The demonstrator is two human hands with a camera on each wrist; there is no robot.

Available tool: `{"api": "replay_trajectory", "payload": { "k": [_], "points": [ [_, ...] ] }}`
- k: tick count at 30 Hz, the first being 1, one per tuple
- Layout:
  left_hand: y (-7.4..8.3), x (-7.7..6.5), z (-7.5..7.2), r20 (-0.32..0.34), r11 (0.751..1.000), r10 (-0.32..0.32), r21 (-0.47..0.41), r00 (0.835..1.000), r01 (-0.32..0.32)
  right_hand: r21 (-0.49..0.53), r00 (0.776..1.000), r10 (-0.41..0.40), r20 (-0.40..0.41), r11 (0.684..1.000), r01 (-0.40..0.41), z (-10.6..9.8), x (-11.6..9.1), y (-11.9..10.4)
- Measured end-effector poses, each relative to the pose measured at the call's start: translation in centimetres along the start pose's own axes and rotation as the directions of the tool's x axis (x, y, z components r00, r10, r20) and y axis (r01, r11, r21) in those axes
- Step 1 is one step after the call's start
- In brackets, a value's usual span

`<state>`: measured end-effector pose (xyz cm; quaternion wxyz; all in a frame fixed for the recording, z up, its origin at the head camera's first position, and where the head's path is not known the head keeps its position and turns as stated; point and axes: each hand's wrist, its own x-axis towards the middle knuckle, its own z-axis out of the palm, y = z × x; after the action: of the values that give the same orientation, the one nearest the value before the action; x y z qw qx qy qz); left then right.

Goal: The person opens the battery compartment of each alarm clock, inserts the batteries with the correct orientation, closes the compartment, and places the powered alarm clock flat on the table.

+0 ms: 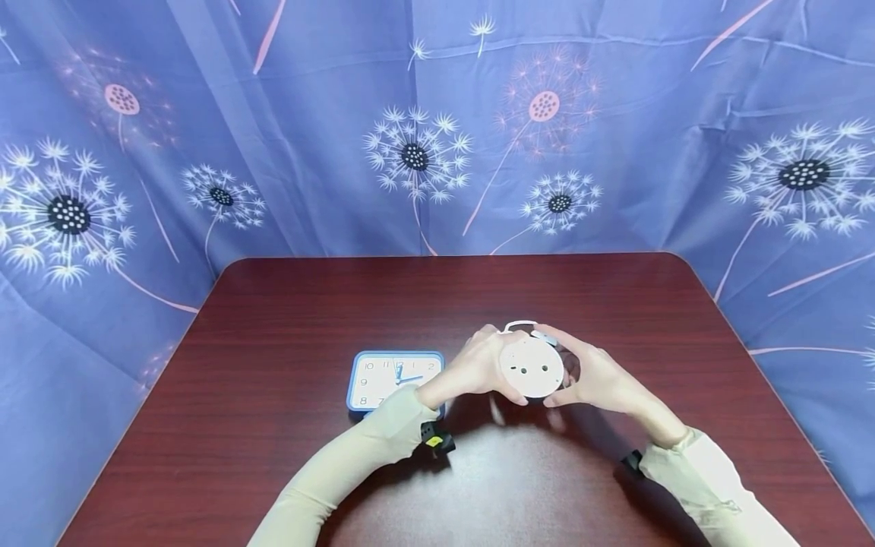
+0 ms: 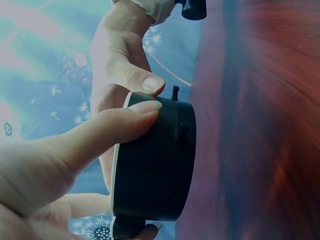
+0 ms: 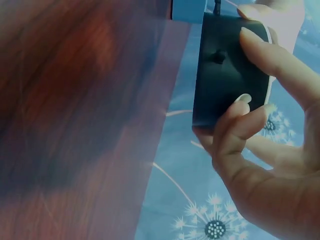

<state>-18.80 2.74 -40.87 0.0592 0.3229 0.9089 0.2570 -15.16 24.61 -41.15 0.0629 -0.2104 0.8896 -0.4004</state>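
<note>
A round, drum-shaped device [image 1: 532, 368] is held up between both hands, a white flat face with small dark spots turned toward the head camera. Its deep side wall [image 2: 155, 160] looks dark in the wrist views, with a small peg sticking out. At its top shows a thin white loop [image 1: 519, 324]. My left hand [image 1: 481, 361] grips its left side, thumb pressed along the wall. From the right, my right hand [image 1: 601, 377] holds it with the thumb at the lower edge and fingers over the top. Just left of my left hand, a blue-framed rectangular clock [image 1: 390, 379] is partly covered by the left forearm.
The dark red wooden table [image 1: 287, 304] has rounded far corners. Behind it and on both sides hangs a blue curtain [image 1: 328, 91] with dandelion prints. Dark wrist devices [image 1: 436, 439] sit at the sleeve cuffs.
</note>
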Motion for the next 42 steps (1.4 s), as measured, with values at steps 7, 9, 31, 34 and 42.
{"api": "replay_trajectory", "payload": {
  "k": [7,9,31,34,42],
  "points": [
    [-0.5,0.2,-0.2,-0.062,0.990,0.028,-0.136,0.998,-0.037,0.234,0.999,-0.004,-0.054,0.972,0.017,-0.3,-0.1,1.3],
    [-0.7,0.3,-0.1,-0.088,0.981,0.016,-0.189,0.996,-0.033,0.301,0.997,0.032,-0.066,0.953,-0.011,-0.2,-0.2,1.6],
    [-0.1,0.6,0.9,-0.133,0.662,-0.183,-0.749,0.974,0.022,0.973,0.978,-0.210,-0.014,0.222,0.061,2.9,0.9,1.3],
    [-0.1,0.5,1.1,-0.126,0.644,-0.171,-0.765,0.977,0.014,0.975,0.985,-0.170,-0.025,0.211,0.061,2.8,0.8,1.0],
    [0.0,0.1,0.7,-0.135,0.777,-0.163,-0.628,0.977,0.042,0.937,0.999,-0.001,-0.040,0.347,0.038,2.4,0.9,0.1]
  ]
}}
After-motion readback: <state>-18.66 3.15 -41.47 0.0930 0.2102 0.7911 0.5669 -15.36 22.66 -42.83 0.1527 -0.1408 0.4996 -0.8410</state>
